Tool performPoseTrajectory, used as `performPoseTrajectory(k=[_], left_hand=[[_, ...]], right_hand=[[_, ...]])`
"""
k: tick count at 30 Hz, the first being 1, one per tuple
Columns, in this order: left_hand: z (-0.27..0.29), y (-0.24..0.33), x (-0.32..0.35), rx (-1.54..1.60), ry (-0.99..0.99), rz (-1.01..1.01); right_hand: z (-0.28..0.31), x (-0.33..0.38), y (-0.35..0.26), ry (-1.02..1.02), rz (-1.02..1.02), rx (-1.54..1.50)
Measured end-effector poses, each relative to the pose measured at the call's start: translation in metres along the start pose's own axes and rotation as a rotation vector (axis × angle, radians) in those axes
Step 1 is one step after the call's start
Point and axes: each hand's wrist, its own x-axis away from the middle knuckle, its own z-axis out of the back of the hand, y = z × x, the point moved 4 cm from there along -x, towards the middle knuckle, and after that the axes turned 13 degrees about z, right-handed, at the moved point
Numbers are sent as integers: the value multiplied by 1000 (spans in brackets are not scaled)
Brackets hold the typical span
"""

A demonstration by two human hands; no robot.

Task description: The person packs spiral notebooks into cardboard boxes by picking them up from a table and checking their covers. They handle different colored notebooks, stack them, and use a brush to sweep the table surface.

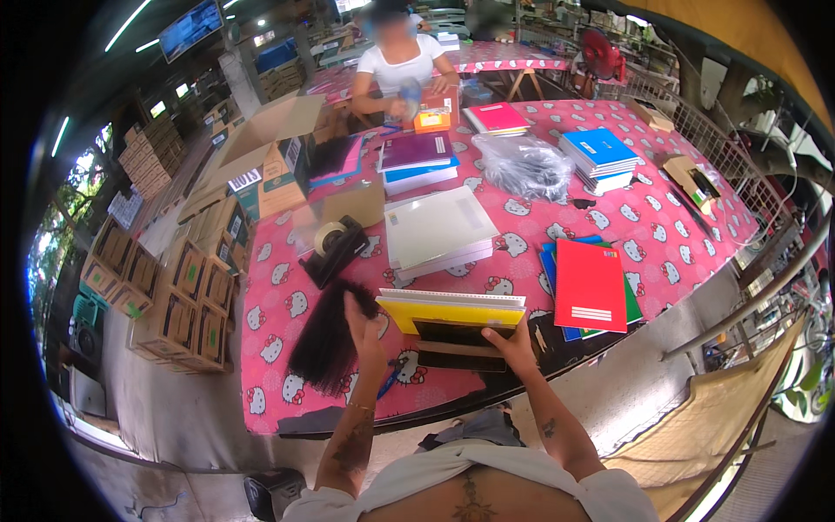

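Note:
A yellow-covered notebook [398,314] stands tilted on its long edge, with white perforated page edges upward. My right hand [515,350] grips its right end, thumb across a dark panel [452,332] on the near side. At the left end, my left hand [365,332] has its fingers stretched out, palm toward the notebook; whether it touches is unclear. Beside that hand lies a bundle of thin black strands [322,344], probably binding coils. A stack of pale grey notebooks [439,222] is just beyond. Blue-handled scissors [393,372] appear partly hidden near my left wrist.
Nearby are a black tape dispenser [335,250], red notebooks [591,278], purple notebooks [416,152], blue notebooks [600,148] and a clear plastic bag [526,165]. An open carton [283,174] stands left. Across the table sits a person [400,65] in white.

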Motion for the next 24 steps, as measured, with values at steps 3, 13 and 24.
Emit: performPoseTrajectory(k=[3, 13, 24], left_hand=[[27, -95, 23, 72, -3, 390], [65, -100, -10, -1525, 213, 64], [42, -13, -10, -1552, 243, -74]], right_hand=[[-11, -13, 1, -59, 30, 45], [69, -34, 23, -113, 6, -62], [-80, -38, -170, -585, 940, 832]])
